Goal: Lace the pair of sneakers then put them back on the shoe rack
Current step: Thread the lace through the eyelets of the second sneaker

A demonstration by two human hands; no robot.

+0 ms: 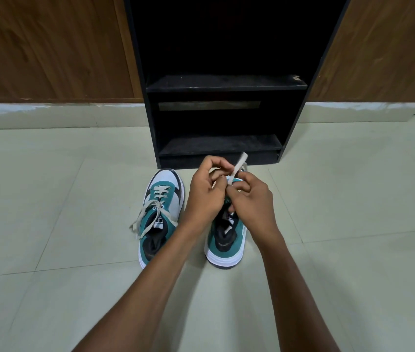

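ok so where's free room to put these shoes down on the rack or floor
Both rack shelves are bare: the upper shelf and the lower shelf. Open floor tile lies left of the left sneaker and right of the right sneaker. It is crowded over the right sneaker, where both hands work the lace.

- Both bare forearms reach forward from the bottom edge and converge toward the middle.
- The left hand is curled, back of the hand up, fingers bent inward, with the thumb toward the other hand.
- The right hand is curled too, fingertips pinched together.
- The two hands touch at the fingertips.
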